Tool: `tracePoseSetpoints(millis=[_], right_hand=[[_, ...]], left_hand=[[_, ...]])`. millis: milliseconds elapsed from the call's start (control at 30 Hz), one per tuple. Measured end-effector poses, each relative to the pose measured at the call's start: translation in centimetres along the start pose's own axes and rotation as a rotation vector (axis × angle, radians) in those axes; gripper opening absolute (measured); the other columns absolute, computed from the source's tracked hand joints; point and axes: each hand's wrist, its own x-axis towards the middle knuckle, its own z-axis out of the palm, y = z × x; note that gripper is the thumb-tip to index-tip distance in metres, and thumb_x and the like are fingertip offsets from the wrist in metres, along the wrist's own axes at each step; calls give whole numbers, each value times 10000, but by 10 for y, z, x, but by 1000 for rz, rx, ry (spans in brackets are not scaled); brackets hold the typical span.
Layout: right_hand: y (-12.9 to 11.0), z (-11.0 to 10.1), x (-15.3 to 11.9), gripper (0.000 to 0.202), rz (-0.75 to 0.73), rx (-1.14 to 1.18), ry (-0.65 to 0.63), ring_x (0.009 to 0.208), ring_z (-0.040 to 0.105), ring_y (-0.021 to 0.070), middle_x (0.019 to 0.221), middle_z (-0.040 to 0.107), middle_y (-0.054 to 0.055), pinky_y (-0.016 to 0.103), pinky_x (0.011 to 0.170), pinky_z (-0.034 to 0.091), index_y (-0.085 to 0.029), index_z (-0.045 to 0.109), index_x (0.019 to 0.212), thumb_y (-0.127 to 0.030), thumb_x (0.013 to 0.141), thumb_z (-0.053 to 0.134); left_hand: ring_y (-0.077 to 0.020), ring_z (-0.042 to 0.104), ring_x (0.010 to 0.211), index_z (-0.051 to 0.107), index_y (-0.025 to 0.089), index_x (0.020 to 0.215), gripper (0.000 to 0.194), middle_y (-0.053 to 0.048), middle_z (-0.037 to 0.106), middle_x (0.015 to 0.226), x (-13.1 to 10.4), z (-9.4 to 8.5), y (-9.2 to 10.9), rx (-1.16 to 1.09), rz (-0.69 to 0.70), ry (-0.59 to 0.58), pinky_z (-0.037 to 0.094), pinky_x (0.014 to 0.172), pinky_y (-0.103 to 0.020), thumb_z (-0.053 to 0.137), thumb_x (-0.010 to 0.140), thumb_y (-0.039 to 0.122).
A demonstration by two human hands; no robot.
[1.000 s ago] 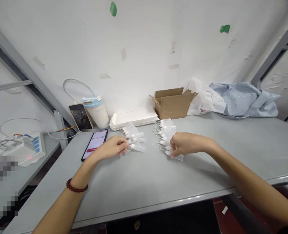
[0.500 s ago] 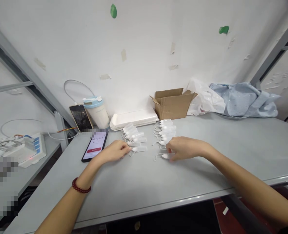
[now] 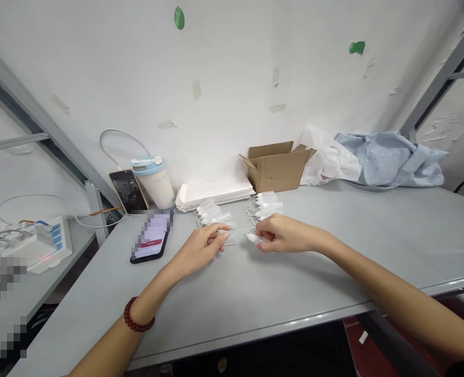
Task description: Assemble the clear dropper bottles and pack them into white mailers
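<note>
Several small clear bottles with white tips and strings lie in two rows on the grey table: a left row (image 3: 209, 211) and a right row (image 3: 269, 204). My right hand (image 3: 281, 233) pinches one clear bottle (image 3: 252, 237) just in front of the right row, its white tip pointing left. My left hand (image 3: 206, 245) hovers over the front end of the left row, thumb and forefinger apart, with nothing visible between them. It partly hides the nearest bottles there.
A phone (image 3: 153, 235) lies left of my left hand; another phone (image 3: 130, 191) leans on a cup (image 3: 158, 183). Behind the bottles are a stack of white sheets (image 3: 216, 191), an open cardboard box (image 3: 281, 173), a white plastic bag (image 3: 328, 157) and blue cloth (image 3: 389, 159).
My right hand has lifted a bottle and moved it slightly left and away from me. My left hand has shifted right, its thumb and forefinger spreading.
</note>
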Motion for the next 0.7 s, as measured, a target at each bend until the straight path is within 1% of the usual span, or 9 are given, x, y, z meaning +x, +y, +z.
tracePoseSetpoints(millis=[67, 100, 167, 233, 300, 400, 500, 567, 700], right_hand=[[-3, 1, 1, 206, -14, -6, 3, 493, 348, 64, 574, 443, -44, 214, 472, 247, -173, 419, 598, -269, 740, 534], [-4, 2, 1, 196, -17, -11, 4, 498, 353, 66, 579, 449, -42, 214, 473, 247, -173, 429, 603, -267, 738, 537], [-5, 3, 1, 169, -25, -20, 8, 508, 365, 71, 590, 463, -38, 212, 474, 251, -171, 454, 620, -260, 733, 543], [-6, 4, 1, 151, -39, -24, 11, 522, 384, 76, 602, 476, -33, 211, 481, 261, -168, 471, 631, -253, 732, 547], [-7, 5, 2, 141, -54, -22, 21, 546, 404, 83, 625, 488, -26, 211, 497, 280, -166, 481, 638, -246, 730, 552], [-8, 6, 2, 126, -72, -15, 45, 591, 435, 93, 684, 511, -9, 214, 537, 315, -162, 501, 668, -245, 735, 567], [-9, 7, 2, 128, -72, -4, 67, 615, 461, 101, 723, 532, 2, 218, 556, 332, -159, 529, 724, -273, 749, 582], [-9, 8, 1, 141, -51, 2, 72, 604, 472, 104, 701, 540, -3, 217, 543, 330, -162, 539, 757, -294, 754, 587], [-10, 9, 2, 168, -18, 22, 78, 577, 485, 107, 654, 550, -11, 215, 524, 326, -161, 552, 817, -315, 762, 591]], left_hand=[[-102, 491, 507, 551, 153, 1098, 369, 0, 579, 678, -1, 4, 1, 4, 11, -8, 418, 523, -228, 398, 878, 407], [-99, 485, 503, 570, 149, 1056, 352, 1, 576, 669, -1, 6, 1, 17, 17, -1, 411, 521, -224, 396, 880, 399], [-93, 466, 497, 602, 140, 910, 311, 9, 559, 628, 0, 9, 1, 59, 35, 25, 389, 514, -215, 401, 880, 375], [-91, 455, 508, 596, 138, 769, 292, 14, 542, 592, 1, 10, 0, 107, 57, 50, 367, 516, -209, 417, 872, 344], [-95, 460, 530, 588, 139, 712, 281, 14, 539, 584, 1, 11, 0, 129, 67, 51, 357, 524, -207, 433, 862, 319], [-100, 472, 545, 601, 140, 729, 265, 10, 542, 601, 1, 11, 1, 92, 50, 40, 362, 521, -206, 449, 852, 319], [-91, 464, 513, 601, 139, 765, 252, 15, 530, 615, -1, 10, 4, -13, 0, 19, 371, 496, -203, 468, 842, 339], [-79, 451, 482, 594, 136, 770, 250, 21, 516, 615, -2, 9, 6, -80, -20, 5, 371, 481, -201, 481, 835, 350], [-62, 431, 447, 586, 132, 768, 240, 31, 506, 608, -2, 8, 8, -176, -15, 9, 371, 476, -200, 504, 822, 351]])
